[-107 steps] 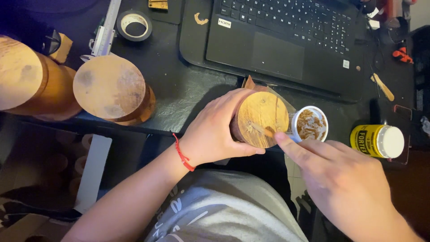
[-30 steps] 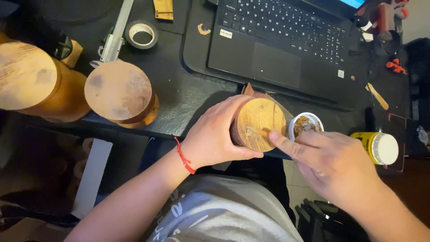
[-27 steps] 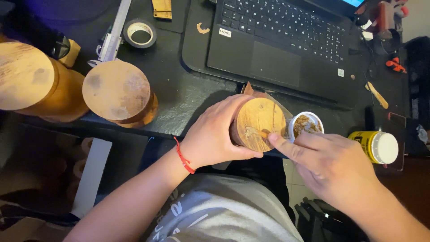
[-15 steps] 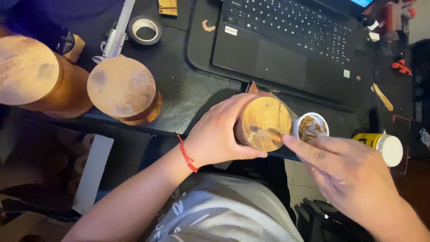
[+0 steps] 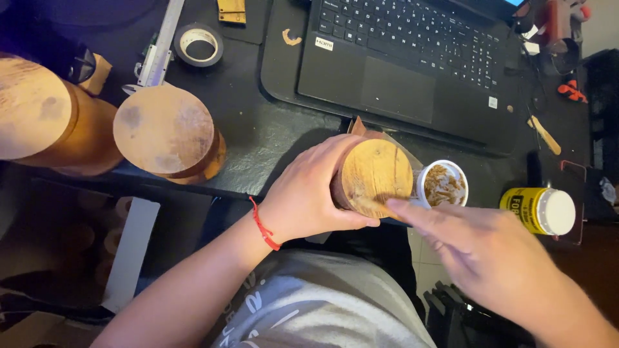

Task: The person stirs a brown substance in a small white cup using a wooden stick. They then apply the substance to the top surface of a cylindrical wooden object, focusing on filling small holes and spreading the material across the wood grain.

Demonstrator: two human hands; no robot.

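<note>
My left hand (image 5: pixel 309 193) wraps around a short round wooden cylinder (image 5: pixel 377 177) and holds it at the front edge of the dark desk, its flat end turned up toward me. My right hand (image 5: pixel 483 251) is blurred, and its index finger reaches onto the lower right rim of that wooden face. Just right of the cylinder stands a small open white tub (image 5: pixel 443 183) with brownish paste in it. I cannot tell whether the right hand holds anything.
Two larger wooden cylinders (image 5: pixel 164 132) (image 5: pixel 39 109) stand at the left. Behind sit a black laptop (image 5: pixel 419 64), a tape roll (image 5: pixel 198 44) and a metal caliper (image 5: pixel 158 55). A yellow can with a white lid (image 5: pixel 541 211) lies at the right.
My right index finger has been sliding back and forth over the wooden face near the tub. The left hand keeps the cylinder in place; the view has shifted slightly.
</note>
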